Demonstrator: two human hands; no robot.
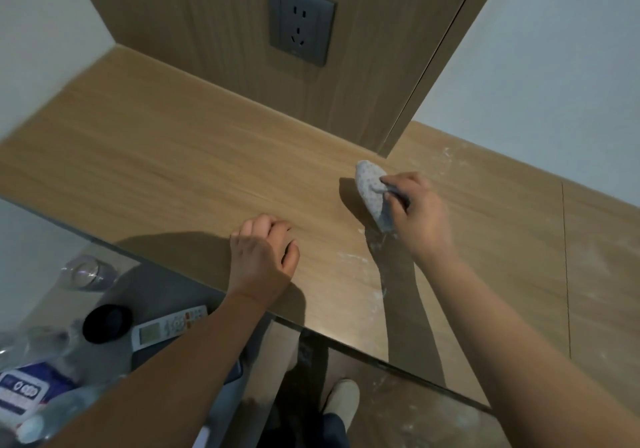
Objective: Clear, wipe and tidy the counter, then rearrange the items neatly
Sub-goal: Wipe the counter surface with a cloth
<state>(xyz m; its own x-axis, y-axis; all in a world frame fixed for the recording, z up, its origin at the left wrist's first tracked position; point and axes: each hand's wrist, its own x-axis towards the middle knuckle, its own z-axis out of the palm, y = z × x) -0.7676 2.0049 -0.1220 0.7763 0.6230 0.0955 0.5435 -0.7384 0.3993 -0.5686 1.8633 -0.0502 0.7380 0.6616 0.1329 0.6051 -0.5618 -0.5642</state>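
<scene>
Grey speckled cloth, probably soft and light, bunched in the right hand pinching its rear edge on the wooden counter; left hand rests flat nearby, holding nothing.

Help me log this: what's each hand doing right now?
Left hand: open, resting on the counter, holding nothing.
Right hand: closed around the cloth.

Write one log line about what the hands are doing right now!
phase: wipe | right hand: grips cloth on counter | left hand: rests on counter | white smears: beside cloth
</scene>
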